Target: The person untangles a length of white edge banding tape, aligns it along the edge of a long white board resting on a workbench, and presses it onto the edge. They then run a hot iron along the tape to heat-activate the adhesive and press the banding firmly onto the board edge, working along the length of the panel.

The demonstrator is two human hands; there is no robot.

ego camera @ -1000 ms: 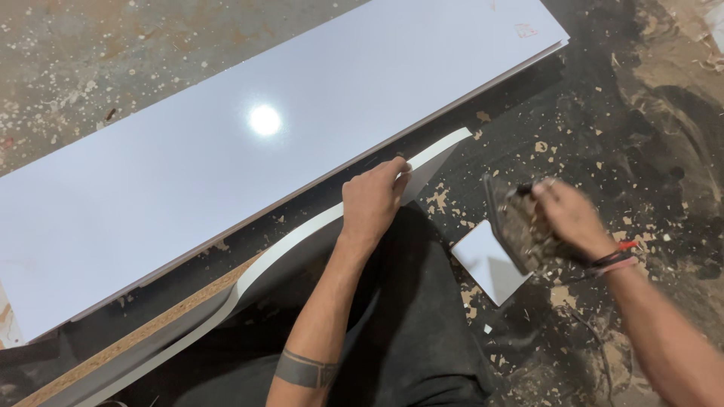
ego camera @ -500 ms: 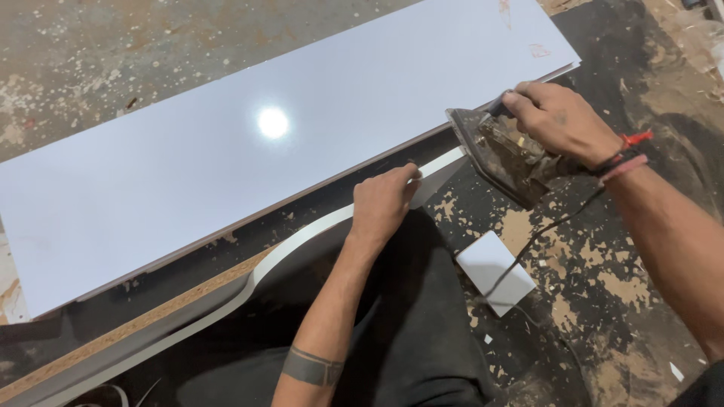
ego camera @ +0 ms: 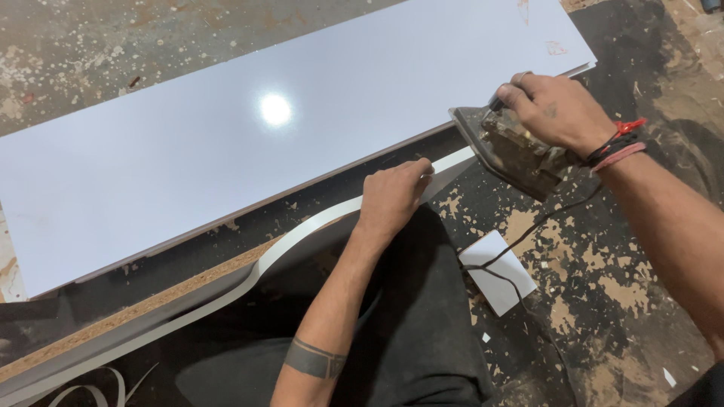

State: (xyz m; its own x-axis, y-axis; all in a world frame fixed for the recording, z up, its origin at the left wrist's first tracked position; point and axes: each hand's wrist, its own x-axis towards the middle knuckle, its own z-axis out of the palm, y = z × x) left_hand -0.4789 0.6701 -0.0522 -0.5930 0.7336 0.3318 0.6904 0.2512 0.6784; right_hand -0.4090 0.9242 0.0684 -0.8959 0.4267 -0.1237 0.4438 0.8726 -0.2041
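My left hand (ego camera: 392, 197) presses a white edge-banding strip (ego camera: 309, 228) onto the raw chipboard edge (ego camera: 143, 307) of a board that runs diagonally in front of me. My right hand (ego camera: 556, 109) grips the handle of an old, grimy clothes iron (ego camera: 513, 151), holding it at the right end of the strip, with its tip near the corner of a large white laminate panel (ego camera: 226, 136). The iron's black cord (ego camera: 520, 241) trails down toward me. To the lower left the strip bows away from the board edge.
A small white offcut (ego camera: 499, 280) lies on the dusty, sawdust-strewn floor (ego camera: 626, 286) under the cord. A curl of loose white banding (ego camera: 90, 392) shows at the bottom left. My dark-trousered leg (ego camera: 407, 332) sits beneath my left arm.
My right hand picked the iron up from the floor at the right and carried it up to the strip's right end. My left hand stayed on the strip.
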